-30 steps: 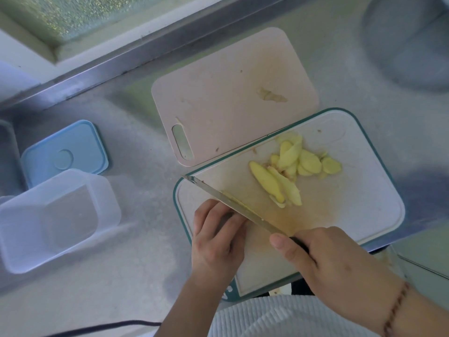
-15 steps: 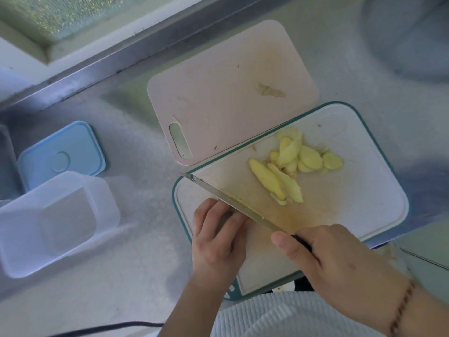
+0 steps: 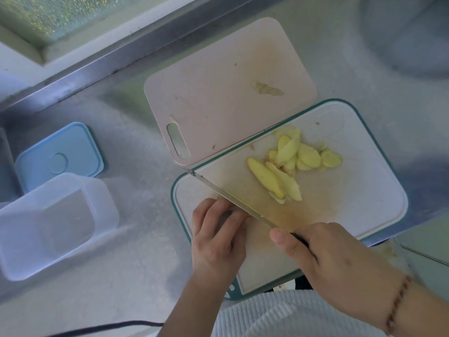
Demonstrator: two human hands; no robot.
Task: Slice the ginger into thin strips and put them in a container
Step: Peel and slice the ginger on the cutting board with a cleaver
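The right hand (image 3: pixel 340 259) grips the dark handle of a knife (image 3: pixel 230 199), fingers curled round it and the thumb laid along the top. The blade lies edge-down across the near-left part of the white cutting board (image 3: pixel 364 203) with the green rim. The left hand (image 3: pixel 218 239) rests on the board just beside the blade, fingers curled downward against it — what they hold beneath cannot be seen.

Ginger slices (image 3: pixel 291 166) lie in a loose pile on the far half of the same board, well apart from the blade.

A pink cutting board (image 3: pixel 218 93) lies behind, its near corner under the white board, with a small ginger scrap (image 3: pixel 266 89) on it.

On the steel counter (image 3: pixel 136 239) to the left stands a clear plastic container (image 3: pixel 56 224) — a blue lid (image 3: pixel 60 154) lies flat just behind it.
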